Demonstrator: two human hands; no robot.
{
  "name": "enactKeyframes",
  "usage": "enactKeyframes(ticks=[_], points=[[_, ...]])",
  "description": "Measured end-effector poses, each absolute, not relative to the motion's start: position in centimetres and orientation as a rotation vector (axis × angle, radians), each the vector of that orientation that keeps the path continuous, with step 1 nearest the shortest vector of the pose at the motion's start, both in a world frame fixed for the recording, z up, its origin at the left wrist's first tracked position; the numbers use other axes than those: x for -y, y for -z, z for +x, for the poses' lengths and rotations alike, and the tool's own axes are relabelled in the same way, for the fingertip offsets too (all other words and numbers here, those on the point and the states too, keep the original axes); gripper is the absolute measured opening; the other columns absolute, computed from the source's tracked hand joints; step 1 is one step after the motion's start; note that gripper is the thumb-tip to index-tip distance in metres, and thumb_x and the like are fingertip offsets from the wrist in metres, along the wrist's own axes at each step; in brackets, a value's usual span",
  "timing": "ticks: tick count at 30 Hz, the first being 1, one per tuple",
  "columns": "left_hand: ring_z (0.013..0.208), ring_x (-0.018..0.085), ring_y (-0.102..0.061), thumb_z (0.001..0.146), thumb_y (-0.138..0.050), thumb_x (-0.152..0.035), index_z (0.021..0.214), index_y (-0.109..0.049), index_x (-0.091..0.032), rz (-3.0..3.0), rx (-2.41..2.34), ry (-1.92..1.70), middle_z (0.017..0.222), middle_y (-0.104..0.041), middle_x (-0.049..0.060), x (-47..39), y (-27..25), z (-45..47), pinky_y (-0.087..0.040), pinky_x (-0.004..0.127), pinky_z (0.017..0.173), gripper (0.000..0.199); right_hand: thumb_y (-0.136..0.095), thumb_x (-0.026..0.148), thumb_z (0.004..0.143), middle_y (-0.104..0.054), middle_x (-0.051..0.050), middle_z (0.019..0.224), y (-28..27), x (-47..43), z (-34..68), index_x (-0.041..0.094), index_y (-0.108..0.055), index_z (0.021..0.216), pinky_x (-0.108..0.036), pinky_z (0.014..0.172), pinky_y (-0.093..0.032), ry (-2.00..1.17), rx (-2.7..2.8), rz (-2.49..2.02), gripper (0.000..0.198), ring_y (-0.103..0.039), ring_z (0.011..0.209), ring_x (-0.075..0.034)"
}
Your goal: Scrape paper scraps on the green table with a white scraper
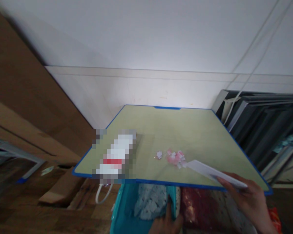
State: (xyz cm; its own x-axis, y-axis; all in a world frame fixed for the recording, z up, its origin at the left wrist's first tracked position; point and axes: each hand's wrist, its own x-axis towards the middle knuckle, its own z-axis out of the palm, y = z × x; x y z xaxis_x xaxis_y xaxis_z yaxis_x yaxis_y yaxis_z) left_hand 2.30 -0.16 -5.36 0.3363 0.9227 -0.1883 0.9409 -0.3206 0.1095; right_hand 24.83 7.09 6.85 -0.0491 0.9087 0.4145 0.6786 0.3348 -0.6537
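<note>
The right hand [251,201] has its thumb and fingers closed on the near end of a flat white card strip [213,173]. The strip's long axis runs from the hand at lower right up and left, its free end pointing at a small heap of pink and white paper scraps [175,157] and touching or nearly touching them. No writing can be read on the strip.

The left hand [166,222] sits low at the picture's bottom edge, fingers curled over the rim of a teal plastic bin [122,211] holding a crumpled grey-blue cloth [150,203]; how tightly it grips cannot be told.

The scraps lie on a pale green tabletop with a blue edge [185,130]. Left of them lies a white oblong object with a red band [116,156], its surface blotted out, so no label is legible. Dark flat panels [263,123] lean at the right.
</note>
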Motion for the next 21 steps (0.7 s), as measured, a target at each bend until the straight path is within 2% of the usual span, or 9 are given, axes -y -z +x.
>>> enactKeyframes(ticks=[3, 9, 14, 17, 21], points=[[0.059, 0.024, -0.063, 0.080, -0.040, -0.032, 0.108, -0.047, -0.038, 2.418, -1.625, 0.115, 0.127, -0.045, 0.014, 0.2, 5.4, 2.0, -0.051, 0.037, 0.046, 0.029, -0.059, 0.029, 0.074, -0.072, -0.004, 0.073, -6.7, -6.6, 24.9, 0.019, -0.071, 0.080, -0.022, 0.054, -0.053, -0.369, 1.824, -1.385, 0.017, -0.067, 0.061, -0.020], [0.061, 0.025, -0.063, 0.079, -0.041, -0.031, 0.106, -0.048, -0.038, 2.414, -1.616, 0.162, 0.129, -0.040, 0.017, 0.2, 5.2, 1.8, -0.051, 0.038, 0.047, 0.028, -0.055, 0.023, 0.079, -0.071, -0.004, 0.087, -6.8, -6.5, 24.4, 0.024, -0.069, 0.090, -0.026, 0.069, -0.054, -0.624, 2.031, -1.168, 0.018, -0.067, 0.078, -0.021], [0.062, 0.023, -0.063, 0.081, -0.037, -0.033, 0.107, -0.048, -0.040, 2.379, -1.623, 0.200, 0.129, -0.042, 0.015, 0.2, 5.1, 1.8, -0.051, 0.036, 0.049, 0.029, -0.056, 0.020, 0.078, -0.071, -0.002, 0.087, -7.1, -6.8, 24.4, 0.025, -0.069, 0.089, -0.024, 0.069, -0.054, -0.561, 1.911, -1.278, 0.017, -0.067, 0.077, -0.019], [0.062, 0.024, -0.063, 0.080, -0.041, -0.030, 0.111, -0.046, -0.040, 2.382, -1.604, 0.235, 0.131, -0.038, 0.016, 0.1, 5.4, 1.8, -0.051, 0.038, 0.048, 0.033, -0.055, 0.019, 0.078, -0.071, -0.001, 0.086, -7.0, -6.8, 22.9, 0.025, -0.068, 0.089, -0.024, 0.070, -0.054, -0.555, 1.933, -1.163, 0.018, -0.067, 0.077, -0.019], [0.059, 0.022, -0.063, 0.081, -0.036, -0.039, 0.112, -0.044, -0.043, 2.400, -1.602, 0.143, 0.130, -0.040, 0.014, 0.3, 5.8, 1.8, -0.051, 0.036, 0.048, 0.033, -0.048, 0.020, 0.081, -0.071, -0.004, 0.086, -6.8, -6.9, 19.7, 0.024, -0.069, 0.087, -0.028, 0.070, -0.054, -0.621, 1.967, -1.017, 0.022, -0.067, 0.078, -0.020]])
